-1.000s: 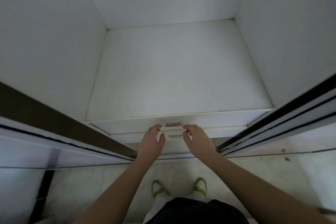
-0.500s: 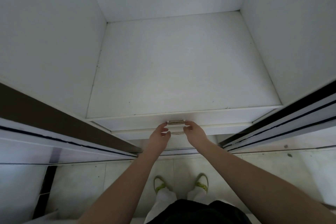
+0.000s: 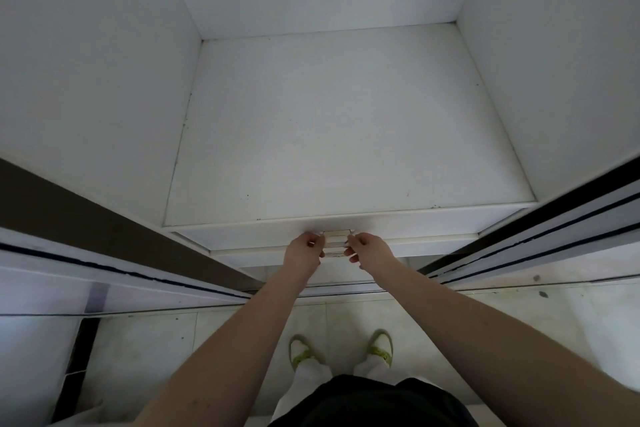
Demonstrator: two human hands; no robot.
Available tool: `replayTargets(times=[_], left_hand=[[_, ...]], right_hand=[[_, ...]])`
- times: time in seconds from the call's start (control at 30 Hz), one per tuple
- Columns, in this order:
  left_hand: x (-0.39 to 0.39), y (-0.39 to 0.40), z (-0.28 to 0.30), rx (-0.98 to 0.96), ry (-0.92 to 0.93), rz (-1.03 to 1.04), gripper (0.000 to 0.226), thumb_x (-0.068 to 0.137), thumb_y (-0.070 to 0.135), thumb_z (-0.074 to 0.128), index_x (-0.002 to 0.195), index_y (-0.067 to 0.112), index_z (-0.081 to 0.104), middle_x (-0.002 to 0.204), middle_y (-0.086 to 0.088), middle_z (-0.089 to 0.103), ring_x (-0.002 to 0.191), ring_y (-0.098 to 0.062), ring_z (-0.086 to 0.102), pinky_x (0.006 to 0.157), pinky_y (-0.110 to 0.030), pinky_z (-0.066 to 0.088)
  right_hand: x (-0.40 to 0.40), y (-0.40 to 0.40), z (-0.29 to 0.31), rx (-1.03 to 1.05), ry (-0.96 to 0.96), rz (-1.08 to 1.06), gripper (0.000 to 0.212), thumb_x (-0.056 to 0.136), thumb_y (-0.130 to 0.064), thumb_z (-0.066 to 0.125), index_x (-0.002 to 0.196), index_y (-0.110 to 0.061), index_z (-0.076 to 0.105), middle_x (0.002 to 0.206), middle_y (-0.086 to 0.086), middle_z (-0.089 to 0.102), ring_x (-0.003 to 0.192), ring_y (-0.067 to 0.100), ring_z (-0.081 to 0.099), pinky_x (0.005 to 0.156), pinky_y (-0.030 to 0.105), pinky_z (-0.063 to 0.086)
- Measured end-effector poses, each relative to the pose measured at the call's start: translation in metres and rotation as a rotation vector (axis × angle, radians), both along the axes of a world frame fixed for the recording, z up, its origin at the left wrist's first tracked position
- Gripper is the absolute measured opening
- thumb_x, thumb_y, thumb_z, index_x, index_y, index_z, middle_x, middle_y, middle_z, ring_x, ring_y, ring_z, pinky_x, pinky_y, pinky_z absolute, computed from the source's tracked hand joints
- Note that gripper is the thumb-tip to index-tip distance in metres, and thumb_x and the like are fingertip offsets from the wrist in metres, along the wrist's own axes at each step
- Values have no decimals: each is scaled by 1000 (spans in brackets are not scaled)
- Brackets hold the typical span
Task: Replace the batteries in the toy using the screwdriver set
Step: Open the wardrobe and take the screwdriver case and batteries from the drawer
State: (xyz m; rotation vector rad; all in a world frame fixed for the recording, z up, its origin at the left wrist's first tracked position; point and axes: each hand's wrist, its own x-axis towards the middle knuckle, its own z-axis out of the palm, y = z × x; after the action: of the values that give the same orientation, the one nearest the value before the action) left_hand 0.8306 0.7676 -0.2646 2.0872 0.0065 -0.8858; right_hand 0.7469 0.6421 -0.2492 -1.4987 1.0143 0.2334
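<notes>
The left hand (image 3: 304, 249) and the right hand (image 3: 370, 250) both reach to the front of a white drawer (image 3: 242, 234) inside a wardrobe. Each hand has its fingers curled on one end of the small metal handle (image 3: 335, 238) in the middle of the drawer front, the left on the left end, the right on the right end. Under it a second drawer (image 3: 433, 248) shows a similar handle, partly hidden by the fingers. Above the drawers lies a white shelf surface (image 3: 339, 128), closed by white walls at left, right and back. Dark sliding door rails (image 3: 519, 236) run on both sides. Below is a pale tiled floor (image 3: 145, 350) with the person's green-yellow shoes (image 3: 381, 350). The toy and the screwdriver set are not visible.
</notes>
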Motion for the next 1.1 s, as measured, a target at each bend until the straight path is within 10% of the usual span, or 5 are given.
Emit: replayTargets(times=[0.43,0.73,0.97,1.1], left_hand=[[-20,18,6,21,27,-59,20,98,28,53,92,10,59,68,1,62,53,-11,53,46,-18,39],[-36,42,12,268,-93,-391,33,98,42,47,87,17,67,75,5,70,74,-13,67,77,-29,55],[-52,55,53,22,-846,-607,19,97,28,46,96,20,63,89,9,63,84,-9,55,79,-30,50],[-56,49,49,82,-1158,-550,35,94,31,46,123,16,59,121,0,59,115,-16,51,105,-33,34]], right_hand=[[-17,-1,3,-42,94,190,26,100,-25,48,97,-8,67,78,-2,68,62,11,58,54,18,42],[-54,2,65,-362,138,565,32,97,-49,43,109,-26,60,99,-5,66,81,9,63,65,21,45],[-75,-24,68,-1041,-341,536,25,96,-30,47,102,-20,69,96,-5,68,88,17,61,78,32,48],[-86,-36,46,-1111,-208,689,41,94,-40,39,117,-18,66,110,0,68,101,24,64,91,37,46]])
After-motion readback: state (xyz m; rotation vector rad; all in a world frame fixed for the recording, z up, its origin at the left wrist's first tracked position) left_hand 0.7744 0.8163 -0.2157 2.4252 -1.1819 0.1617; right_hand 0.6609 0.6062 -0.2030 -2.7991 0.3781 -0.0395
